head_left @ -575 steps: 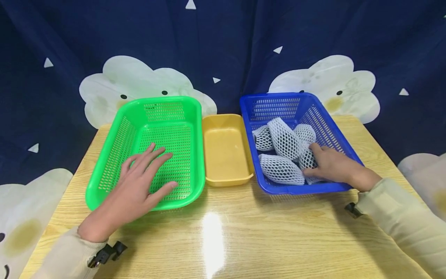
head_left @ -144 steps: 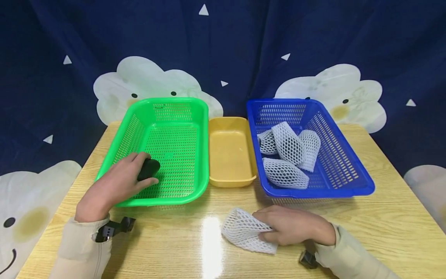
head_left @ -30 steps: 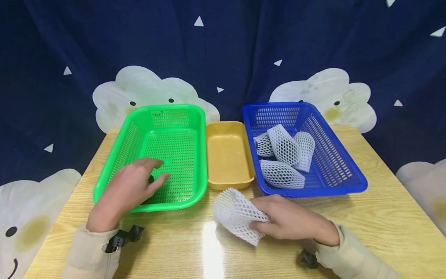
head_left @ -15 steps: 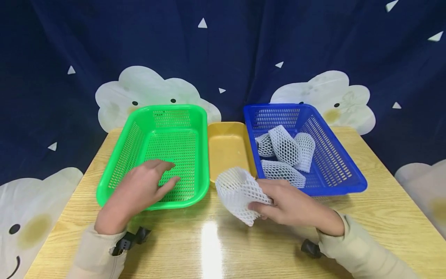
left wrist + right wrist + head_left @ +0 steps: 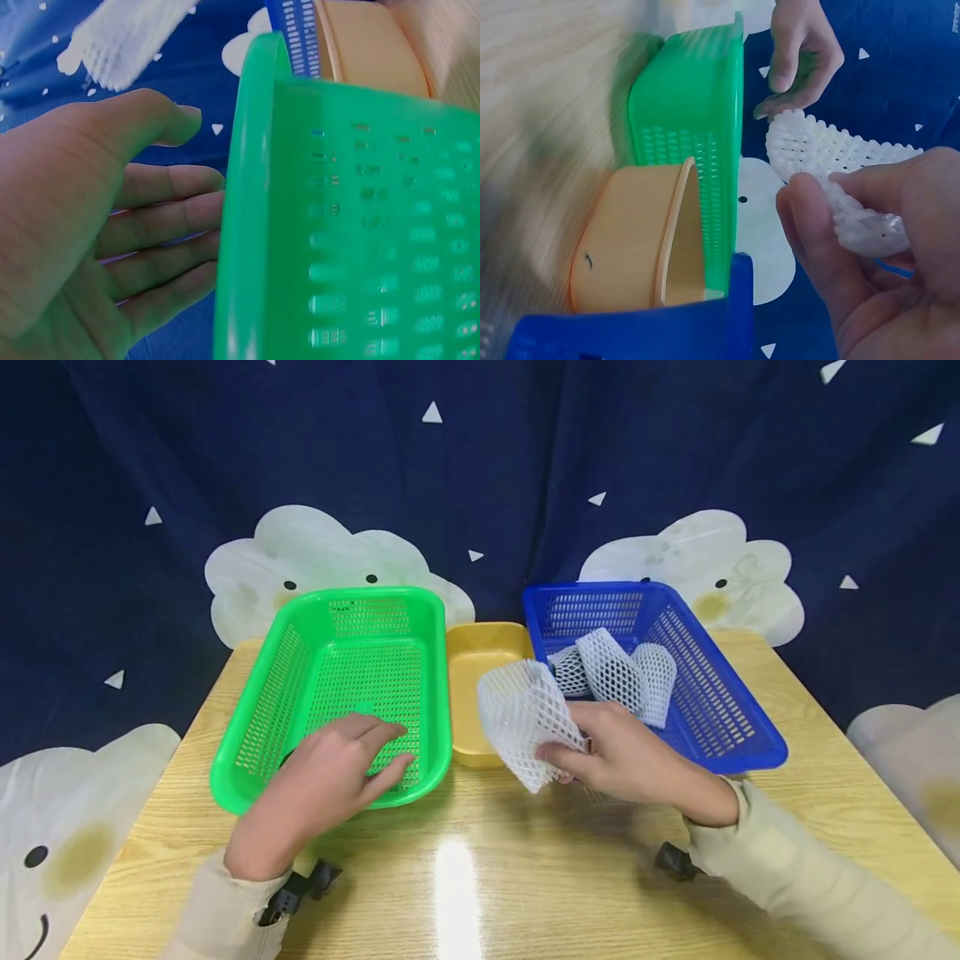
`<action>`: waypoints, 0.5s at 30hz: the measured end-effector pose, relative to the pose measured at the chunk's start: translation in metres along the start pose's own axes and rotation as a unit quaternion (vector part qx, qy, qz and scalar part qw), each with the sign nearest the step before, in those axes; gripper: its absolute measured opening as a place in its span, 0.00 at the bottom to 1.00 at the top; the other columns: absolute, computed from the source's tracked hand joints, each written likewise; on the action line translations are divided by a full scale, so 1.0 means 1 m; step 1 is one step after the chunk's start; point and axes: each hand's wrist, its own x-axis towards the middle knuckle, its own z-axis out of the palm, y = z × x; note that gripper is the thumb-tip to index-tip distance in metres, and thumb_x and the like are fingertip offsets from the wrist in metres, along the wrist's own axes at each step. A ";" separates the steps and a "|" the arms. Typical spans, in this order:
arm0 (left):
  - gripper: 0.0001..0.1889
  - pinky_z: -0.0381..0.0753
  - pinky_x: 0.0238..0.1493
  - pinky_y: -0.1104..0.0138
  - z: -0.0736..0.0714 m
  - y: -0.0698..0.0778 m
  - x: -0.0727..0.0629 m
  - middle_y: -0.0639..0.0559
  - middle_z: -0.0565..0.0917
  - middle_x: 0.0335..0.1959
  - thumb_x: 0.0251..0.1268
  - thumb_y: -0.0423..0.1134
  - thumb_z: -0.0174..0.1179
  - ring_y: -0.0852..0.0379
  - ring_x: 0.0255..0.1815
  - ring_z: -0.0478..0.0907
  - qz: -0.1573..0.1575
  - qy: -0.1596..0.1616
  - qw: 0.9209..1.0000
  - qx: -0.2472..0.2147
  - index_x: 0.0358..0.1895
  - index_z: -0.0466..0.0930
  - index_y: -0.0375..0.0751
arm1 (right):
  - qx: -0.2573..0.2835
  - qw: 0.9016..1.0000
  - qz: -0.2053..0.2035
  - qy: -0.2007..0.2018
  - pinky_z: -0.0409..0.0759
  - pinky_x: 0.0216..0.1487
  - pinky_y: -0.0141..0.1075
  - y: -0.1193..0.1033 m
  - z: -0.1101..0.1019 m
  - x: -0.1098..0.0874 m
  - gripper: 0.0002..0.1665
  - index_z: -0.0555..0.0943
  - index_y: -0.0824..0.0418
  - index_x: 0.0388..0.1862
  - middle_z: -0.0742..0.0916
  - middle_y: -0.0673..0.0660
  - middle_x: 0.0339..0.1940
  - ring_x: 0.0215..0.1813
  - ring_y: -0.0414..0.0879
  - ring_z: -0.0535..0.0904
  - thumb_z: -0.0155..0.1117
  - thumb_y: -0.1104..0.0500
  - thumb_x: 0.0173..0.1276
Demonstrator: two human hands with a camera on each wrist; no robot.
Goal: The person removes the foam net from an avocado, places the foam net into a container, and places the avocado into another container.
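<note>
My right hand (image 5: 633,760) pinches a limp white foam net sleeve (image 5: 521,718), raised over the front of the yellow tray (image 5: 467,718) and the gap to the blue basket (image 5: 705,681). In the right wrist view, thumb and fingers squeeze one end of the sleeve (image 5: 817,146). Over the near part of the green basket (image 5: 441,702) hovers my left hand (image 5: 330,777), fingers relaxed; the left wrist view shows its palm bare beside the basket rim (image 5: 251,187). A sliver of a black object (image 5: 287,758) shows behind that hand, mostly hidden.
Inside the blue basket lie several net-wrapped items, such as a long white one (image 5: 611,668) and another (image 5: 657,681); my right hand partly covers the pile. The three containers stand side by side on a wooden table (image 5: 390,885), before a dark blue curtain (image 5: 495,468).
Seconds ago my left hand held a black rounded object; it has let go and shifted right. My right hand has lifted the net sleeve from above the near table toward the yellow tray.
</note>
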 end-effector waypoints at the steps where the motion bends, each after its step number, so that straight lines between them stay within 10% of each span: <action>1: 0.16 0.89 0.46 0.54 0.001 0.001 0.000 0.46 0.91 0.43 0.64 0.46 0.69 0.48 0.46 0.89 0.007 0.007 1.000 -0.001 0.48 0.89 0.38 | -0.002 1.000 0.007 -0.003 0.81 0.26 0.30 0.000 -0.001 0.002 0.05 0.85 0.51 0.44 0.88 0.43 0.26 0.25 0.32 0.82 0.70 0.57 0.71; 15: 0.10 0.88 0.46 0.61 0.014 0.009 0.005 0.53 0.90 0.34 0.63 0.43 0.69 0.54 0.39 0.88 0.120 0.066 0.990 -0.020 0.40 0.89 0.40 | -0.017 0.996 0.079 0.020 0.82 0.28 0.32 0.010 -0.008 0.027 0.05 0.85 0.56 0.41 0.91 0.50 0.28 0.26 0.36 0.86 0.68 0.55 0.72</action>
